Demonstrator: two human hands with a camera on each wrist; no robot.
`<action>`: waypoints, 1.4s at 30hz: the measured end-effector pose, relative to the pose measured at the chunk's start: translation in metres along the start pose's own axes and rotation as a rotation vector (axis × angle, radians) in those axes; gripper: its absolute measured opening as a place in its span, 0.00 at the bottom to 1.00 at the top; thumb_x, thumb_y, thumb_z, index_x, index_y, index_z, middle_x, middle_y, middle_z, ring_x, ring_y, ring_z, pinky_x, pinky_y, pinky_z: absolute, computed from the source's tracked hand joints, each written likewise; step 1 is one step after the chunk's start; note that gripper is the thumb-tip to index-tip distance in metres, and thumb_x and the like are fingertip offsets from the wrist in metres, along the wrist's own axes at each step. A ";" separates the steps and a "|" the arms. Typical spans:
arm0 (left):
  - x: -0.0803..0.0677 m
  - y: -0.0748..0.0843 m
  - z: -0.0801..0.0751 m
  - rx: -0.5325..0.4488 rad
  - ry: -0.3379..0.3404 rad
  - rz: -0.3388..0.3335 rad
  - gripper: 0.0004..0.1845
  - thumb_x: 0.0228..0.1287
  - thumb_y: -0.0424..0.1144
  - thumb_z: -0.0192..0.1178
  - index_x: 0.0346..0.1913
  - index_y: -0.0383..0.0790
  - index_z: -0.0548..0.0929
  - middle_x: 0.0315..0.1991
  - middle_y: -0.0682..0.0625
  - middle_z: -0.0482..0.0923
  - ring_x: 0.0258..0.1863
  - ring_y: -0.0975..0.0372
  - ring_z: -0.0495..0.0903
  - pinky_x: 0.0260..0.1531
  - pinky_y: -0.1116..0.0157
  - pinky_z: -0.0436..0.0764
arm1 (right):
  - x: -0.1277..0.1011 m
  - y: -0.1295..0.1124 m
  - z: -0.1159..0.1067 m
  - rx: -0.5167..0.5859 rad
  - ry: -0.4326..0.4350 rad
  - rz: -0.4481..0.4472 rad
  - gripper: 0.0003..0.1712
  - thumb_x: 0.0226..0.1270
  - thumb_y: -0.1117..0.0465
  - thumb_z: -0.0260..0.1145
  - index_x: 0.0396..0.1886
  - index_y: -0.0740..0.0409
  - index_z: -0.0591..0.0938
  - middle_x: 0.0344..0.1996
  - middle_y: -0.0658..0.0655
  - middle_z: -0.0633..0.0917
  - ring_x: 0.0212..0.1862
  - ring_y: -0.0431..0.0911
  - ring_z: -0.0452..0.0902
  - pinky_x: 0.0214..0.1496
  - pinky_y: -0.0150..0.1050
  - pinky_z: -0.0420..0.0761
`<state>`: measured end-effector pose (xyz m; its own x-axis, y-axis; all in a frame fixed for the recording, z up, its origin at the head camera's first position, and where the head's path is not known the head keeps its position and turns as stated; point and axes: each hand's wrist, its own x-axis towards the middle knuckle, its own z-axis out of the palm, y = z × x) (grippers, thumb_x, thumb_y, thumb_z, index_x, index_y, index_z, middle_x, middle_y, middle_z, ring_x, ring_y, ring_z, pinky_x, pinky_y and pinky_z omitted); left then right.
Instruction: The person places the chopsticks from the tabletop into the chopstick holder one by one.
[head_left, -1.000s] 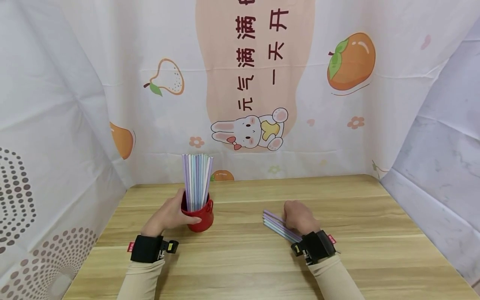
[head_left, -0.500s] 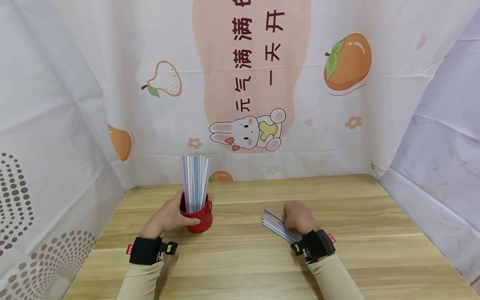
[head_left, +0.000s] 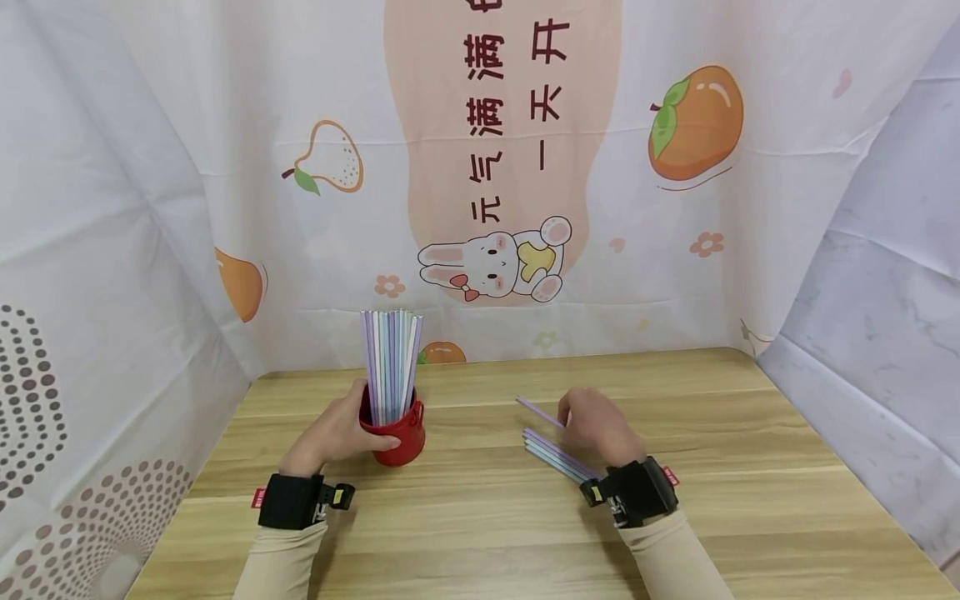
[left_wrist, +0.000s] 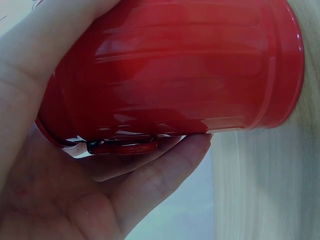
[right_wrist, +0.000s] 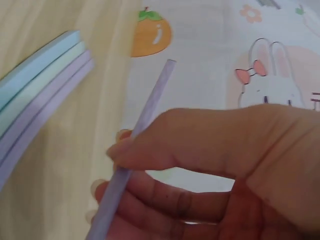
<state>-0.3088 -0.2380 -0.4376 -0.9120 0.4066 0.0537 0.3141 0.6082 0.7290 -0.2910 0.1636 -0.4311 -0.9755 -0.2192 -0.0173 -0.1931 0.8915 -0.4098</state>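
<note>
A red cup (head_left: pixel 397 433) stands on the wooden table (head_left: pixel 487 517) left of centre, filled with upright pastel straws (head_left: pixel 392 362). My left hand (head_left: pixel 341 429) is wrapped round the red cup (left_wrist: pixel 175 75), thumb in front. My right hand (head_left: pixel 592 427) pinches one purple straw (head_left: pixel 538 412) lifted off the table, its tip pointing back and left. In the right wrist view the purple straw (right_wrist: pixel 140 135) runs between thumb and fingers. A small pile of straws (head_left: pixel 555 457) lies flat just left of my right wrist.
Printed fabric walls (head_left: pixel 525 208) enclose the table at the back and both sides. The loose straws (right_wrist: pixel 40 95) lie side by side on the wood. Bare tabletop stretches to the right and toward the front edge.
My right hand has picked one purple straw out of the pile and raised it back and left. The left hand and cup have stayed put.
</note>
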 end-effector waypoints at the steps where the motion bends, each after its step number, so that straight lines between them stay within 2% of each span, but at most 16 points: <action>1: 0.000 0.000 0.000 -0.001 -0.001 0.001 0.54 0.54 0.43 0.79 0.76 0.38 0.53 0.70 0.35 0.72 0.64 0.42 0.76 0.61 0.42 0.82 | 0.000 -0.002 -0.002 0.015 0.007 0.000 0.06 0.53 0.72 0.72 0.29 0.59 0.87 0.26 0.53 0.84 0.29 0.45 0.73 0.32 0.38 0.75; 8: 0.000 -0.001 0.000 -0.011 -0.004 0.016 0.55 0.55 0.42 0.79 0.77 0.38 0.51 0.71 0.35 0.71 0.65 0.41 0.76 0.62 0.41 0.81 | 0.002 -0.012 -0.008 0.154 0.086 -0.066 0.06 0.55 0.71 0.70 0.32 0.58 0.87 0.27 0.52 0.85 0.30 0.44 0.75 0.32 0.35 0.75; 13: 0.000 0.000 0.000 -0.014 -0.007 0.025 0.55 0.55 0.42 0.78 0.77 0.38 0.52 0.71 0.35 0.71 0.65 0.41 0.75 0.62 0.41 0.81 | 0.003 -0.022 -0.013 0.250 0.203 -0.134 0.06 0.58 0.71 0.70 0.35 0.61 0.87 0.26 0.53 0.87 0.30 0.42 0.79 0.31 0.33 0.78; 16: 0.000 0.001 0.001 -0.009 -0.008 0.022 0.54 0.55 0.42 0.78 0.77 0.38 0.52 0.71 0.35 0.71 0.65 0.41 0.76 0.61 0.42 0.82 | 0.002 -0.029 -0.018 0.291 0.262 -0.144 0.05 0.59 0.71 0.71 0.36 0.63 0.88 0.27 0.55 0.88 0.31 0.42 0.81 0.32 0.32 0.80; 28: 0.000 0.001 0.001 -0.001 0.002 0.017 0.53 0.55 0.42 0.79 0.75 0.37 0.54 0.69 0.35 0.72 0.64 0.42 0.77 0.60 0.43 0.83 | -0.001 -0.052 -0.024 0.523 0.326 -0.209 0.07 0.63 0.68 0.73 0.41 0.60 0.88 0.33 0.57 0.91 0.35 0.41 0.86 0.38 0.30 0.86; 35: 0.001 -0.001 0.000 -0.003 -0.003 0.009 0.53 0.55 0.43 0.79 0.76 0.37 0.54 0.70 0.35 0.72 0.64 0.42 0.76 0.61 0.42 0.82 | 0.000 -0.068 -0.024 0.687 0.374 -0.206 0.09 0.63 0.67 0.74 0.43 0.62 0.88 0.35 0.59 0.89 0.37 0.42 0.85 0.39 0.29 0.86; 42: 0.003 -0.005 0.000 0.008 0.007 0.035 0.53 0.54 0.43 0.79 0.75 0.38 0.55 0.69 0.36 0.74 0.64 0.42 0.77 0.61 0.42 0.82 | 0.007 -0.087 -0.020 0.867 0.412 -0.245 0.10 0.63 0.68 0.74 0.44 0.64 0.88 0.36 0.64 0.88 0.36 0.39 0.85 0.40 0.30 0.87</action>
<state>-0.3131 -0.2400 -0.4412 -0.9025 0.4225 0.0837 0.3474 0.5990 0.7215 -0.2833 0.0919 -0.3773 -0.9111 -0.0569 0.4082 -0.4108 0.2048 -0.8884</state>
